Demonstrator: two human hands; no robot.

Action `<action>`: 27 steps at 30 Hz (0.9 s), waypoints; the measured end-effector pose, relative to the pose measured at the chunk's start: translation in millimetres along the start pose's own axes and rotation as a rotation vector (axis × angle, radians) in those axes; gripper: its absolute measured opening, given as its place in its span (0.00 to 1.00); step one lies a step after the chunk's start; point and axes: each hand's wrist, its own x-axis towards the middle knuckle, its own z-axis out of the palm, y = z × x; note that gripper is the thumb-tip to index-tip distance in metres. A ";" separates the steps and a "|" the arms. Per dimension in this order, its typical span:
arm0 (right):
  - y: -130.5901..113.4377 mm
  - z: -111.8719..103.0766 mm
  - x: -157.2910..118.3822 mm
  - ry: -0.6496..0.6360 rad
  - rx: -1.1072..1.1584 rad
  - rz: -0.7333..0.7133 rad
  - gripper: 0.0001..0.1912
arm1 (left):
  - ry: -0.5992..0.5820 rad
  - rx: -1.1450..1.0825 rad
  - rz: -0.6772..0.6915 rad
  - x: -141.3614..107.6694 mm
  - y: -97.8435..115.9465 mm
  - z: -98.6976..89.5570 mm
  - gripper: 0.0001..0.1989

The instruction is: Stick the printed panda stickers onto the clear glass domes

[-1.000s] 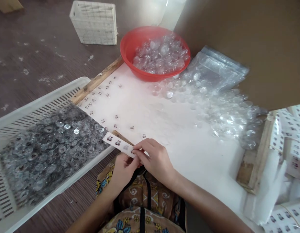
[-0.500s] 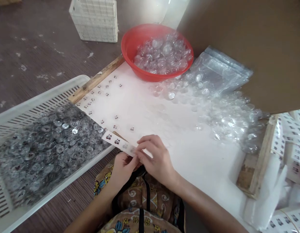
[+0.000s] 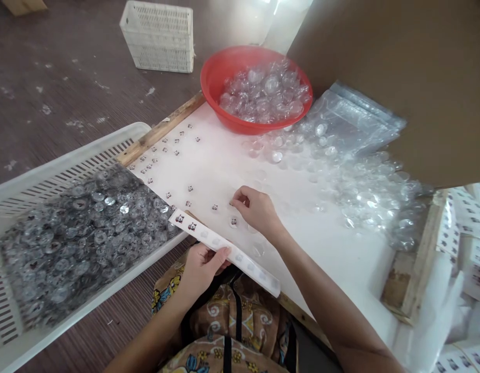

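Note:
My left hand (image 3: pixel 204 267) pinches a long strip of sticker backing paper (image 3: pixel 259 274) between thumb and fingers. Two panda stickers (image 3: pixel 185 223) show at the strip's far left end; the rest of it has only pale outlines. My right hand (image 3: pixel 255 210) is held over the white tabletop (image 3: pixel 294 248), thumb and forefinger pressed together. A tiny dark speck shows at those fingertips, too small to name. Just below them lies a clear round piece (image 3: pixel 234 221) with a panda picture in it. Several small panda stickers (image 3: pixel 190 188) are scattered across the table's left side.
A red basin (image 3: pixel 212 88) of clear round shells stands at the back. Loose clear shells (image 3: pixel 364 197) and plastic bags (image 3: pixel 360 119) lie at right. A white crate (image 3: pixel 74 155) of finished-looking discs sits left. Sticker sheets (image 3: pixel 468 217) hang beyond the wooden edge (image 3: pixel 426 254).
My right hand has left the strip and moved up and right over the table. The left hand keeps hold of the strip, whose right part now shows. The view has shifted slightly.

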 end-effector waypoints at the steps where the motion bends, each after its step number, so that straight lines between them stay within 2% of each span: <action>1: -1.0 1.8 -0.4 0.000 -0.031 -0.005 0.03 | 0.000 0.003 -0.002 -0.1 0.9 0.2 0.15; 8: -2.6 18.3 -4.1 0.060 -0.234 -0.125 0.06 | 0.008 0.010 0.009 -0.6 3.4 2.4 0.15; 14: 0.4 23.4 -4.4 0.107 -0.233 -0.134 0.10 | 0.000 -0.015 -0.008 -0.9 1.3 1.2 0.16; 18: -7.7 12.3 -13.4 0.139 -0.106 -0.161 0.10 | -0.061 -0.136 -0.065 -2.0 -0.7 -4.9 0.17; 21: -25.8 -0.9 -25.1 0.017 0.141 -0.167 0.06 | -0.105 -0.237 -0.062 -2.6 0.3 -6.7 0.18; 24: -47.1 -6.4 -36.6 -0.141 0.295 -0.221 0.05 | -0.084 -0.121 -0.006 -2.6 5.2 -3.2 0.17; 27: -60.8 -0.1 -45.7 -0.127 0.255 -0.294 0.04 | -0.117 0.042 0.085 -2.1 8.6 1.3 0.18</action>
